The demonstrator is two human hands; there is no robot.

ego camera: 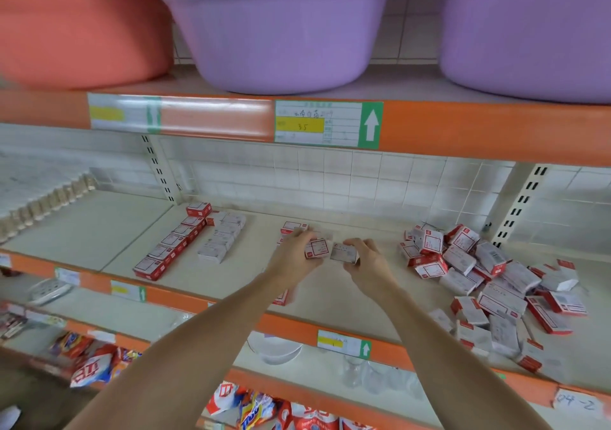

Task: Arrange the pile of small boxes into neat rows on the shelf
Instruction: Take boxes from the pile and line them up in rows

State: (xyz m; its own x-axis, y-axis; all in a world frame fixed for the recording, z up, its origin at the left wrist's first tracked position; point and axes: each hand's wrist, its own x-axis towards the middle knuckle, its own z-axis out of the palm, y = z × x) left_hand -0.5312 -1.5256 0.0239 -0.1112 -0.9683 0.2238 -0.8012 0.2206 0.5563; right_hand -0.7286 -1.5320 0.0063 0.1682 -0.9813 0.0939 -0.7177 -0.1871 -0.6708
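Red-and-white small boxes: I'm gripping one (316, 248) in my left hand (294, 257) and another, seemingly grey-faced (344, 253), in my right hand (370, 264), above the shelf (251, 264); the pile (479, 274) is lying at right.

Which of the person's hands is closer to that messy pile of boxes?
Right. The right hand is between shelf centre and the pile, holding a box. The left hand sits farther left, also holding one.

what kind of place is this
Most likely a small shop or general store: orange-edged shelving carries a handwritten price tag, plastic basins sit on top, and a pile of small boxes is being stocked.
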